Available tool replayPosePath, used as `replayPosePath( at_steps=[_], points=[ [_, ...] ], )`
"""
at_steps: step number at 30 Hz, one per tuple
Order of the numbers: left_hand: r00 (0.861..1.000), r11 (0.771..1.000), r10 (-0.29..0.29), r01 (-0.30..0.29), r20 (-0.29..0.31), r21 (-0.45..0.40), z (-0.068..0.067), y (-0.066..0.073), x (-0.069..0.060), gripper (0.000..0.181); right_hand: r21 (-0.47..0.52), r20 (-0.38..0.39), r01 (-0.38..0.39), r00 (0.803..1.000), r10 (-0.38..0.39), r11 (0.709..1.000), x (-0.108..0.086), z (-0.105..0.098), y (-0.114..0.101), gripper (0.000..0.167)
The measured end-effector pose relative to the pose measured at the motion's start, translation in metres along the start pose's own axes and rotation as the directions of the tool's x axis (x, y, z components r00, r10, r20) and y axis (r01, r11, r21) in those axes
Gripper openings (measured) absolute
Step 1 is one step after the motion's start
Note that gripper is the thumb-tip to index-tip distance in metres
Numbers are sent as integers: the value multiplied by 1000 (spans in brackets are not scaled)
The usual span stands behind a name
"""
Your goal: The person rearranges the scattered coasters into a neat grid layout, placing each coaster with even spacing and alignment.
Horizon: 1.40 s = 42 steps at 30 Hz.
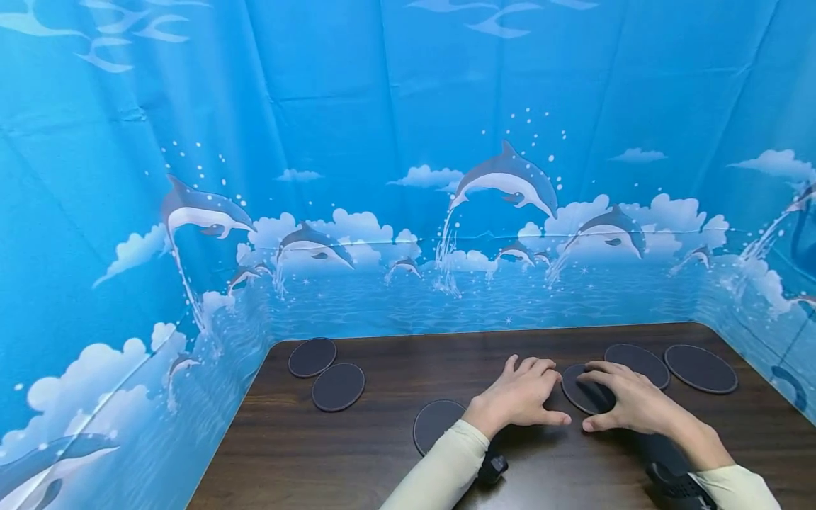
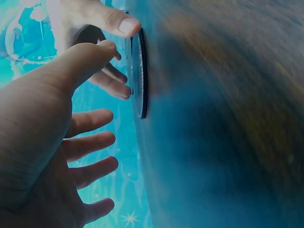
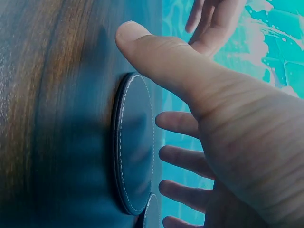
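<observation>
Left hand, right hand: apart, spread, empty. Coaster by right hand, toward far edge of tabletop: low reach might shove it sideways.

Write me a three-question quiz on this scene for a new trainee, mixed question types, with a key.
1. Count: in the head view, how many dark discs lie on the table?
2. True or false: the left hand is gripping a disc.
3. Fill in the blank: in the head view, the fingers of the ____ hand partly hide a disc.

Key:
1. Six.
2. False; it holds nothing.
3. Right; the right hand reaches across part of that disc in this view.
</observation>
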State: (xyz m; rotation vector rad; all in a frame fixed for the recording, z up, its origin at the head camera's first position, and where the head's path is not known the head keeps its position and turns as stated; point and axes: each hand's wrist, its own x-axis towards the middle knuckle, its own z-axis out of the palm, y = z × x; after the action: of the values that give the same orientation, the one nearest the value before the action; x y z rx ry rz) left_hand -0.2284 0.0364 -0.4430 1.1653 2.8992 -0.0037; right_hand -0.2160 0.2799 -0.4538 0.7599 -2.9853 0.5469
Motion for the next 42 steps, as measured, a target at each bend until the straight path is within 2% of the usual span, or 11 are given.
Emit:
replayPosePath(
  at_steps=[5,8,18,26,31,36,42],
  points=[
    [999,1000,-7,5,34,30,3,9,8,74,15,-17,-14,1000,14,1000,-5,-5,7,85],
    [998,999,-32,31,48,32,7,11,11,74,18,-29,-27,999,28,999,-7,-7,14,83],
    [995,994,-99,98,16,54,13,13,14,74,34,-27,-78,996,79,996,-11,-11,34,82],
    [996,995,-94,94,-4,44,13,19,26,74,-16,-57,-126,991,125,992,-17,-13,46,88],
    [991,990,-133,133,-13,38,14,19,28,76,-31,-52,-131,990,130,991,-17,-12,50,88],
    [987,987,-159,159,-6,38,14,20,30,79,-28,-57,-130,990,129,991,-17,-12,51,85],
    [984,984,-175,174,28,39,17,22,33,78,-20,-59,-135,989,134,991,-20,-10,52,83]
  ],
)
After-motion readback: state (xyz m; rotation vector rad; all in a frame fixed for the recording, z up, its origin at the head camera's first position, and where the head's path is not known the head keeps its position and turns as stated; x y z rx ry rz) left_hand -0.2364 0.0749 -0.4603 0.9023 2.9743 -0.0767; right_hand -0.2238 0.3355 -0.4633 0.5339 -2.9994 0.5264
